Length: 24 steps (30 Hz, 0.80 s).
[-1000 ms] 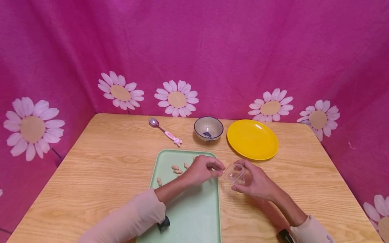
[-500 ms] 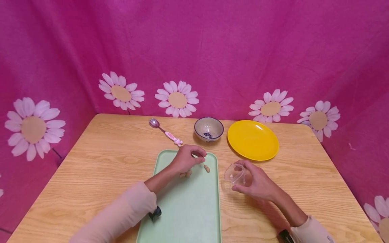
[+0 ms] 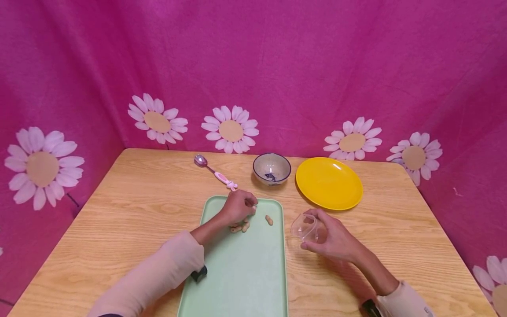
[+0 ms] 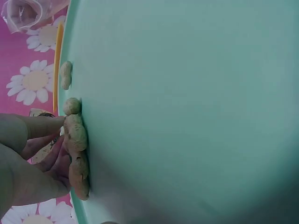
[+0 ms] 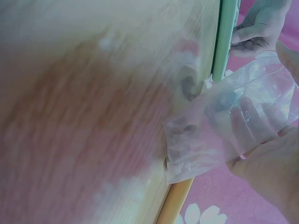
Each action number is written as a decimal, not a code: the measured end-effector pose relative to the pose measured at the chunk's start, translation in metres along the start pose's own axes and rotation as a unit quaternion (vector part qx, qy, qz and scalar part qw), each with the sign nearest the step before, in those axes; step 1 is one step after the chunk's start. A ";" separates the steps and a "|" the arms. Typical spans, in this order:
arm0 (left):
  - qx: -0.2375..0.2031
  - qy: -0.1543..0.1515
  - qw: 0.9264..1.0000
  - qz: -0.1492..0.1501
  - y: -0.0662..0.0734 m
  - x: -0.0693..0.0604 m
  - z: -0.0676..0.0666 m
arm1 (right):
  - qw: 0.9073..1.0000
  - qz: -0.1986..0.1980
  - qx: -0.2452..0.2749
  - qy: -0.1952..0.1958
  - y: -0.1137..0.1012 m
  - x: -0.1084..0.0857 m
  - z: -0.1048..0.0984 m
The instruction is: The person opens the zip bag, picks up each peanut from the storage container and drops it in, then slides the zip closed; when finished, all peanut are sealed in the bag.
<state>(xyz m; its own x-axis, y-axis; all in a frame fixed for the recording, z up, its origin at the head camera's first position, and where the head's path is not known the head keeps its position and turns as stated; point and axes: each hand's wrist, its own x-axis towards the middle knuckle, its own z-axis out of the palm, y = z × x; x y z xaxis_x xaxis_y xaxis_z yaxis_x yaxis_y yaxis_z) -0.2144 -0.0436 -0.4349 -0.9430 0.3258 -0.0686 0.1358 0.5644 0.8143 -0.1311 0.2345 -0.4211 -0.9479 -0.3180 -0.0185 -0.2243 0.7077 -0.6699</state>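
Observation:
My left hand reaches down over the far end of a light green tray. Its thumb and fingers pinch at a peanut, seen as a pale bit at the fingertips and partly hidden. More peanuts lie just below that hand; in the left wrist view, peanuts line up by the fingertips. One peanut sits apart near the tray's right side. To the right of the tray, my right hand holds a clear plastic bag with its mouth spread. What the bag contains is hard to tell.
Behind the tray stand a blue-rimmed bowl and a yellow plate. A spoon with a pink rabbit handle lies to the left of the bowl. A pink flowered cloth hangs around the wooden table.
My left hand has left the bag's mouth, moved left over the tray and come down to the peanuts, its fingers closing. My right hand with the bag stays nearly in place.

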 end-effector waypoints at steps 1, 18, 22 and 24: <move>-0.001 0.001 1.000 0.002 0.000 0.000 0.000 | 1.000 -0.001 0.000 0.000 0.000 0.000 0.000; -0.001 -0.009 1.000 0.001 0.000 -0.002 -0.002 | 1.000 0.000 -0.007 0.000 -0.002 0.002 0.001; -0.013 -0.012 1.000 0.010 0.005 -0.004 -0.002 | 1.000 0.000 -0.009 0.002 -0.001 0.002 0.002; -0.021 -0.017 0.999 0.016 0.010 -0.005 -0.002 | 1.000 -0.001 -0.009 0.004 -0.001 0.002 0.002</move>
<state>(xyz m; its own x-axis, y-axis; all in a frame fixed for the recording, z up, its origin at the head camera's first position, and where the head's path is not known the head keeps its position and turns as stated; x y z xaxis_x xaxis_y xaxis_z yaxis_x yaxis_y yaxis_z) -0.2091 -0.0417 -0.4253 -0.9272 0.3697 -0.0607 0.1528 0.5210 0.8398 -0.1318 0.2317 -0.4218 -0.9491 -0.3148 -0.0119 -0.2301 0.7185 -0.6563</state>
